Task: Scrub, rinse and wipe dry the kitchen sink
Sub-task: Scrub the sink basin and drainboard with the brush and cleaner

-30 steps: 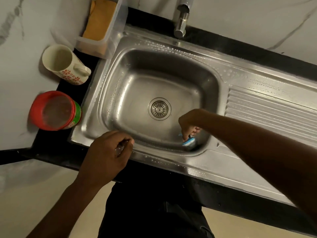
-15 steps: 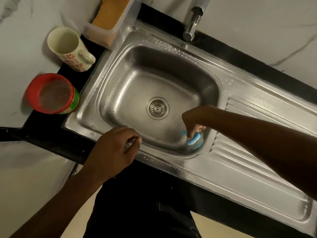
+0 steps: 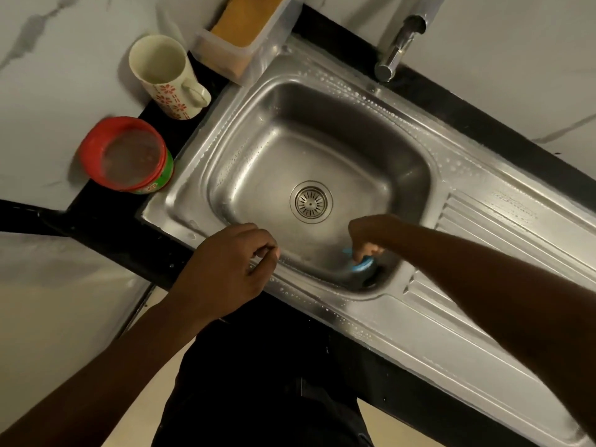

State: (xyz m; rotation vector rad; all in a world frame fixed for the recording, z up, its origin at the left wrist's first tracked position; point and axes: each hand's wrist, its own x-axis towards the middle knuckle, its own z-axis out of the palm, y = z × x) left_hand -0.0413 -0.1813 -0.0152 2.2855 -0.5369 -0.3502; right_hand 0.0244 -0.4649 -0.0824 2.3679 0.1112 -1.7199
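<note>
My right hand grips a blue scrubber in the near right corner of the wet steel sink, set in a black counter below a marbled wall. My left hand rests curled, empty, on its front rim.

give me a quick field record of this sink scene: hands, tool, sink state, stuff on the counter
left hand: fingers curled, resting on the front rim of the stainless steel sink
right hand: down in the basin, gripping a blue round scrubber at the near right corner
sink state: droplets along the rim; round metal drain strainer uncovered
chrome tap: no stream visible
counter left of sink: cream floral mug, red-lidded green jar, clear plastic tub holding an orange pad
stage: scrubbing
</note>
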